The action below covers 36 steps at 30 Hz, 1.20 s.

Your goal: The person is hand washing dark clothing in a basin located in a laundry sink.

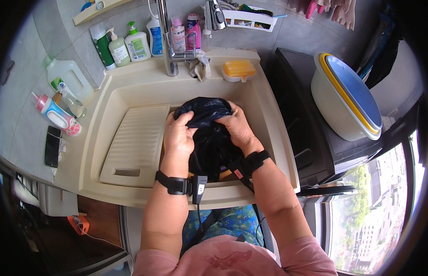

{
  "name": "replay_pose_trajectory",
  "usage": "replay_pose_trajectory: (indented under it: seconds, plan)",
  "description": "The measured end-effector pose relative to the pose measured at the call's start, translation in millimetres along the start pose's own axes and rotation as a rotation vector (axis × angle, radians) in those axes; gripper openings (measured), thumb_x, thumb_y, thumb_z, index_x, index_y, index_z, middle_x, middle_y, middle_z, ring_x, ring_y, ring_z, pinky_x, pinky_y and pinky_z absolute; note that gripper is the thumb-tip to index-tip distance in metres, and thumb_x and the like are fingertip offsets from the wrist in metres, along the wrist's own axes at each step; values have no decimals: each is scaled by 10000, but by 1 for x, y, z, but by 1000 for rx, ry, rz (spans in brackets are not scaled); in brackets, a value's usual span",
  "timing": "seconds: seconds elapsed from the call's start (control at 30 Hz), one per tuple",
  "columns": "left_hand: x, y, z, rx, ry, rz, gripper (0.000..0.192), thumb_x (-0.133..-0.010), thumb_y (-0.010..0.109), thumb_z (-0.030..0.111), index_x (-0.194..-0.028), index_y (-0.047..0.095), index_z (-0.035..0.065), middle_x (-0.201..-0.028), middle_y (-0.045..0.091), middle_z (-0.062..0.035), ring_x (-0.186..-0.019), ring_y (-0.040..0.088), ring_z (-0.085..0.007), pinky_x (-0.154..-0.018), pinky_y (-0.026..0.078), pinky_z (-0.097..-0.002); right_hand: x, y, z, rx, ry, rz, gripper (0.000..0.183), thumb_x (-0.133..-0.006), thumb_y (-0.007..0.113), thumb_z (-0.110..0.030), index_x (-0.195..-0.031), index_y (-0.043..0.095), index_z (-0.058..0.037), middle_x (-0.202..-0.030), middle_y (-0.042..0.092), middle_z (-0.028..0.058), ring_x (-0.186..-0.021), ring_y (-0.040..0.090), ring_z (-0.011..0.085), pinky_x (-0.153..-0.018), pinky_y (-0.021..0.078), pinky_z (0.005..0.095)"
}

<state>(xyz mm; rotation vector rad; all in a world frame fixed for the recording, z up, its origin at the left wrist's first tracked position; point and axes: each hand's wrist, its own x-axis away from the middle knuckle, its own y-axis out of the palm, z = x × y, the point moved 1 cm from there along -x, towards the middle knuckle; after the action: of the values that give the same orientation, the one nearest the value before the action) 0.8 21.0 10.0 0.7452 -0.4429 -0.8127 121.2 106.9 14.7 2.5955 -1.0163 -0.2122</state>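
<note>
Between both hands hangs a wet black garment [214, 148], its upper edge gathered into a loop. My left hand [181, 132] grips that edge on the left, thumb on top. On the opposite side, my right hand [238, 126] pinches the same cloth. Lower folds of the garment drop into a basin in the sink; only bits of the basin's orange rim [225, 175] show below the cloth. Left of the hands, a ribbed washboard [138, 138] slopes inside the cream laundry sink [96, 151].
A chrome faucet [169, 58] rises behind the sink. Yellow soap bars [238, 68] lie in a dish at the back right. Several bottles [138, 45] line the back ledge. A phone [52, 146] rests on the left ledge. Nested basins [341, 100] stand on a black cabinet [303, 103].
</note>
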Motion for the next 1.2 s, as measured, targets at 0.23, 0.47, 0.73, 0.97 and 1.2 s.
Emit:
replay_pose_trajectory:
  seconds: [0.23, 0.47, 0.73, 0.97, 1.2]
  plan:
    - [4, 7, -22, -176, 54, 37, 173, -903, 483, 182, -1037, 509, 76, -995, 557, -54, -874, 567, -192, -796, 462, -333, 18, 36, -12, 765, -676, 226, 358, -630, 609, -62, -975, 513, -63, -888, 564, 161, -840, 567, 324, -753, 463, 333]
    - [18, 26, -10, 57, -196, 18, 307, -918, 450, 335, -898, 563, 51, -820, 575, -10, -776, 558, -136, -715, 452, -286, 12, 46, -5, 1186, -781, 314, 212, -784, 607, -240, -767, 527, -44, -730, 563, 163, -673, 552, 360, -586, 452, 417]
    - [7, 4, -20, 16, -114, -204, 251, -912, 468, 309, -817, 524, 84, -837, 534, -6, -772, 514, -126, -696, 440, -310, 28, 61, -10, 1095, -742, 177, 168, -812, 549, -211, -780, 538, -47, -747, 539, 174, -700, 537, 373, -590, 452, 417]
    - [22, 26, -11, -162, -156, -51, 347, -895, 490, 361, -1016, 562, 43, -935, 570, -19, -861, 519, -96, -740, 424, -262, 3, 32, -6, 1109, -710, 359, 183, -851, 510, -210, -783, 530, -42, -748, 552, 189, -693, 537, 379, -594, 450, 437]
    - [9, 12, 4, -8, 54, -134, 266, -715, 645, 3, -622, 435, 137, -688, 516, 27, -653, 525, -103, -638, 458, -256, 6, 11, -5, 368, -9, 43, 453, -862, 514, -432, -1039, 507, -15, -991, 571, 116, -933, 527, 191, -821, 413, 299]
